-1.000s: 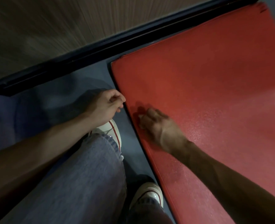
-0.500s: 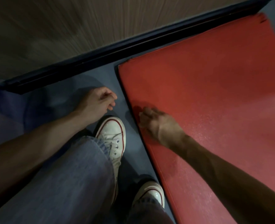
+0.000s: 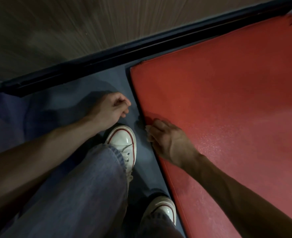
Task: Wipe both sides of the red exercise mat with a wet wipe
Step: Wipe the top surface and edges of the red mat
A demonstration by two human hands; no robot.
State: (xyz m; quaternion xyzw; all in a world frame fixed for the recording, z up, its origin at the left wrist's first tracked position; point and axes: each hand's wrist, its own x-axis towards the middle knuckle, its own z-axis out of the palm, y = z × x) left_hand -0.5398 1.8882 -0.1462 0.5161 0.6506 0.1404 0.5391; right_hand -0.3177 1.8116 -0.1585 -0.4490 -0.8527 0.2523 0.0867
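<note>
- Here, the left hand [image 3: 111,109] hangs at nine o'clock, fingers curled, holding nothing visible.
- White sneaker [image 3: 123,143] at centre.
- Right hand [image 3: 167,141] curls its fingers over the edge of the red mat [image 3: 227,100], flat from twelve to five o'clock.

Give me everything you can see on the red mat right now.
The red mat lies flat on the blue-grey floor, one end near a dark rail. Its surface looks like grainy, slightly shiny vinyl with dark edging; the far corner looks frayed. The right hand rests on its near long edge, fingers curled over it. The left hand is off it.
</note>
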